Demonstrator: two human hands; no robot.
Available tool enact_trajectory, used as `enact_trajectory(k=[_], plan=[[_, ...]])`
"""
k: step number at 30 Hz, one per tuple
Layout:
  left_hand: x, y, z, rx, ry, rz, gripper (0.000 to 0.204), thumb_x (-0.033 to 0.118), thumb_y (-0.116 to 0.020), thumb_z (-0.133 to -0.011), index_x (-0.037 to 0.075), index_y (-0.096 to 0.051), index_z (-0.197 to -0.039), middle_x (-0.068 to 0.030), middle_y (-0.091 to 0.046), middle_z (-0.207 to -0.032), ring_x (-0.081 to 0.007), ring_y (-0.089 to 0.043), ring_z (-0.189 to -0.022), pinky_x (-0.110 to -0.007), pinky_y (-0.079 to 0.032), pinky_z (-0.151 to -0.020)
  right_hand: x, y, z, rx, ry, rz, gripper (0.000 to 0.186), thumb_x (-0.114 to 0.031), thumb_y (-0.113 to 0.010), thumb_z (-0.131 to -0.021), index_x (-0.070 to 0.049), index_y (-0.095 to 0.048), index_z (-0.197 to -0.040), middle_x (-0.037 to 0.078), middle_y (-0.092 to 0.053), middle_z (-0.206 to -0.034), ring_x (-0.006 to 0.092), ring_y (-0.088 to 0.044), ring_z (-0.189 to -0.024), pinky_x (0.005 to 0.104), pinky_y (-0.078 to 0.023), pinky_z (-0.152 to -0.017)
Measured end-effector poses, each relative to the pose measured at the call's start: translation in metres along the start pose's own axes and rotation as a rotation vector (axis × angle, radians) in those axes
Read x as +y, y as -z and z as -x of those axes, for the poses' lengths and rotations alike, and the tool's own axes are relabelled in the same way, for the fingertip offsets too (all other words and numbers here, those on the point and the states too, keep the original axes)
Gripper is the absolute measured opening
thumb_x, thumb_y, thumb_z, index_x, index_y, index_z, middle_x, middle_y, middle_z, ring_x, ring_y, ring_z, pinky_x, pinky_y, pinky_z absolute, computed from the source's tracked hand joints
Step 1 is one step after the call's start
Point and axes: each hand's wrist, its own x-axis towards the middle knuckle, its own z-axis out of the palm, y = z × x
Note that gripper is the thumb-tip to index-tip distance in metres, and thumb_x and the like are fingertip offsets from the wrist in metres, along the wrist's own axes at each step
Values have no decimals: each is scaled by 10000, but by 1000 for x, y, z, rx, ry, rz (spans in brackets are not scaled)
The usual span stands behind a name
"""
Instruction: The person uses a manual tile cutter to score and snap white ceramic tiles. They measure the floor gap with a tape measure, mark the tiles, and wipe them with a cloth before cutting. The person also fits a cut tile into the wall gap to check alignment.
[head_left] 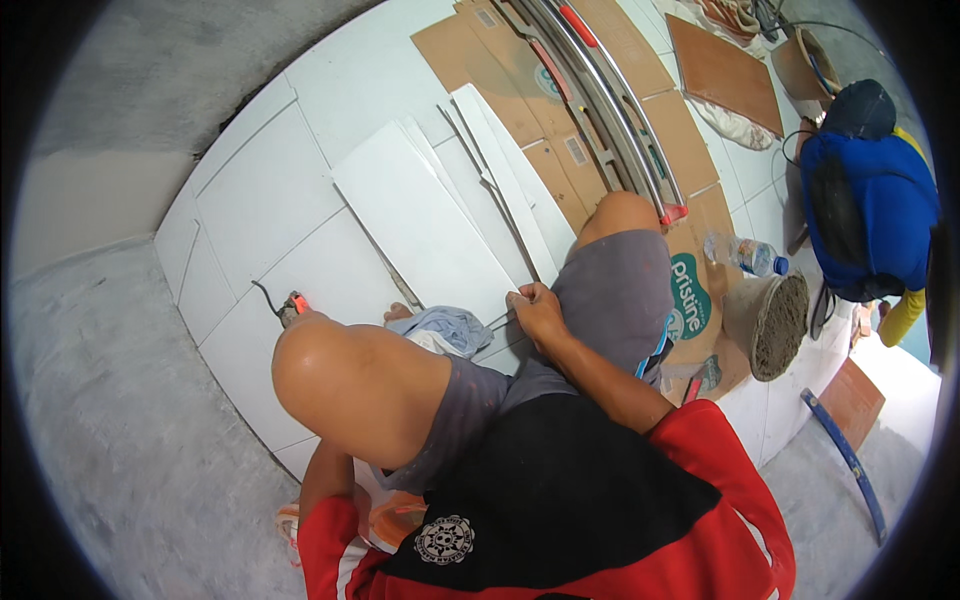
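Right hand (538, 312) pinching the near corner of a white tile (420, 220) between the person's knees and the wall;
left hand hidden behind the left thigh (390, 390), its grip impossible to tell; a blue cloth (450, 328) half-covered by that leg; right knee (625, 212) overlapping the rail tile cutter (610, 90); mortar bucket (745, 315) beside a plastic bottle (745, 252); a co-worker in blue (870, 210), partly lost at the dark rim.

One wide fisheye view looks steeply down from the person's head, close above their shirt (560, 490) and knees (320, 365). It faces forward over the tiled floor (255, 215), with the right hand (536, 311) near the centre and a co-worker (868, 205) farther off at the right. Straight edges curve toward its dark round rim.
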Motion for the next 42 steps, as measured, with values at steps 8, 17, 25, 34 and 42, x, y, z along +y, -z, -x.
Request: enact_trajectory(k=[8,17,25,34,42], plan=[[-16,-25,52,-31,177,217,928,415,-817,-813,19,-380,-1530,-253,-474,-1479,-389,-469,-1360,-478,-406,-1109,-15,12,8,-24,23,119,452,-374,-826,-809,-5,-595,-933,121,-653,-864,221,-603,-797,374,-503,-728],[-15,-48,89,-42,320,404,916,408,-810,-822,17,-380,-1529,-251,-480,-1473,-383,-476,-1353,-472,-413,-1102,-20,17,13,-129,152,31,336,-268,-842,-841,-47,-591,-806,-19,-532,-719,86,-465,-673,276,-425,-608],[-11,-71,117,-60,411,540,905,403,-804,-830,15,-380,-1529,-249,-485,-1468,-378,-482,-1346,-466,-420,-1096,-33,13,7,-386,152,-78,425,-456,-767,-908,-49,-671,-831,-61,-525,-704,58,-435,-659,273,-366,-581],[-21,-94,157,-60,528,659,892,396,-798,-839,13,-380,-1528,-247,-491,-1462,-372,-489,-1339,-459,-428,-1089,-53,15,23,-571,156,-270,329,-333,-709,-973,-11,-728,-1033,21,-685,-858,105,-623,-739,265,-558,-625],[-27,-114,180,-67,595,746,881,391,-792,-847,11,-381,-1527,-245,-497,-1457,-367,-495,-1333,-453,-435,-1083,-71,42,39,-558,165,-287,299,-242,-709,-967,28,-699,-1095,58,-694,-908,120,-653,-770,286,-607,-592]])
